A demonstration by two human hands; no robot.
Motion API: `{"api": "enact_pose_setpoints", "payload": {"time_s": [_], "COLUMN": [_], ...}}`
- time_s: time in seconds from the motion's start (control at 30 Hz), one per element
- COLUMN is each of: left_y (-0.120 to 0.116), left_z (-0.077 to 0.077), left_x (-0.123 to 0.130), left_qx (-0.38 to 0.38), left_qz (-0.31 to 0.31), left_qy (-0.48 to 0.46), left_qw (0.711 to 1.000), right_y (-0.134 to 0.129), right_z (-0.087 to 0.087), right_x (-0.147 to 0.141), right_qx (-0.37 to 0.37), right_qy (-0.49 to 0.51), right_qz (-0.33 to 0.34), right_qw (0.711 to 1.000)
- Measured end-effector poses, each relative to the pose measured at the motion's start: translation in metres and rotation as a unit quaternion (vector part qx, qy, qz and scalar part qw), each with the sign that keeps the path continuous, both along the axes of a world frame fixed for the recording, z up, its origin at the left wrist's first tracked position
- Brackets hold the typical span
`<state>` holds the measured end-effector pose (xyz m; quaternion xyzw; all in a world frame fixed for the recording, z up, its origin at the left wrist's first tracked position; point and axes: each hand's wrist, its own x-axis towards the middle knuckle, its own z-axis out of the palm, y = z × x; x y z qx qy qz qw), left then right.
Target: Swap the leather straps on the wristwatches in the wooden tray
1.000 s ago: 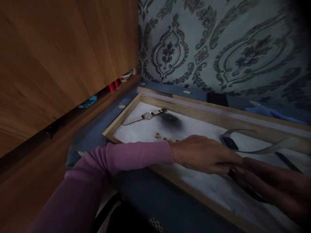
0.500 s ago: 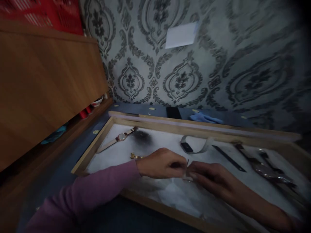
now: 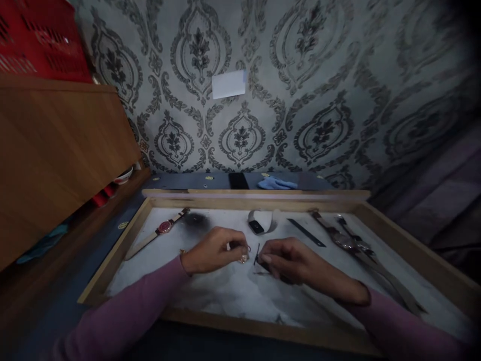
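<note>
My left hand [image 3: 217,249] is closed in a pinch on a small gold-coloured piece [image 3: 243,258] whose kind is too small to tell. Facing it, a short way to the right, my right hand [image 3: 295,259] has its fingers closed on a thin dark piece [image 3: 256,254] that sticks up past the fingertips. Both hands are over the white bottom of a shallow wooden tray [image 3: 259,202]. Behind them a smartwatch [image 3: 257,227] with a pale strap lies on the white surface. A gold chain-like item [image 3: 182,251] is partly covered by my left wrist.
A wristwatch [image 3: 164,227] with a light strap lies at the tray's left, near a dark smudge [image 3: 195,223]. Rightward are a flat black strip [image 3: 306,232] and several watches [image 3: 343,240]. A black phone [image 3: 238,181] and blue cloth [image 3: 277,183] lie behind the tray; a wooden cabinet [image 3: 63,150] stands left.
My hands were together at the fingertips and are now apart, with a gap between them. The small gold-coloured piece and the thin dark piece now show separately. My view has turned to the right.
</note>
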<state>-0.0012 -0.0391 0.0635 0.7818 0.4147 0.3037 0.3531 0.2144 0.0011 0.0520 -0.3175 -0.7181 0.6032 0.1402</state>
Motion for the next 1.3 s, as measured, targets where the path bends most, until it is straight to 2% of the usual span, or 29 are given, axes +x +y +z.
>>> {"api": "enact_pose_setpoints", "payload": {"time_s": [0.27, 0.37, 0.47, 0.53, 0.63, 0.73, 0.83, 1.03, 1.3], "left_y": [0.000, 0.001, 0.003, 0.004, 0.005, 0.004, 0.002, 0.001, 0.002], "left_z": [0.007, 0.005, -0.004, -0.012, -0.022, -0.028, -0.030, -0.027, -0.033], "left_x": [-0.003, -0.002, -0.001, 0.002, 0.008, 0.016, 0.022, 0.024, 0.021], "left_qx": [-0.019, -0.059, -0.109, -0.164, -0.261, -0.311, -0.315, -0.328, -0.311], "left_qz": [0.016, 0.007, 0.021, 0.053, 0.090, 0.078, 0.072, 0.100, 0.082], "left_qy": [0.023, -0.023, -0.096, -0.160, -0.242, -0.276, -0.296, -0.311, -0.292], "left_qw": [0.999, 0.998, 0.989, 0.972, 0.930, 0.906, 0.899, 0.886, 0.901], "right_y": [0.005, 0.009, 0.010, 0.008, 0.003, -0.001, -0.003, -0.003, -0.002], "right_z": [-0.001, -0.005, -0.007, -0.007, -0.008, -0.011, -0.016, -0.021, -0.020], "right_x": [0.005, 0.007, 0.008, 0.008, 0.006, 0.004, 0.004, 0.006, 0.007], "right_qx": [-0.063, -0.063, -0.044, 0.009, 0.167, 0.328, 0.429, 0.498, 0.506], "right_qy": [0.093, 0.114, 0.119, 0.117, 0.092, 0.059, 0.028, -0.008, -0.013], "right_qz": [0.039, 0.024, 0.013, 0.001, -0.024, -0.029, -0.016, 0.023, 0.035], "right_qw": [0.993, 0.991, 0.992, 0.993, 0.981, 0.942, 0.903, 0.867, 0.861]}}
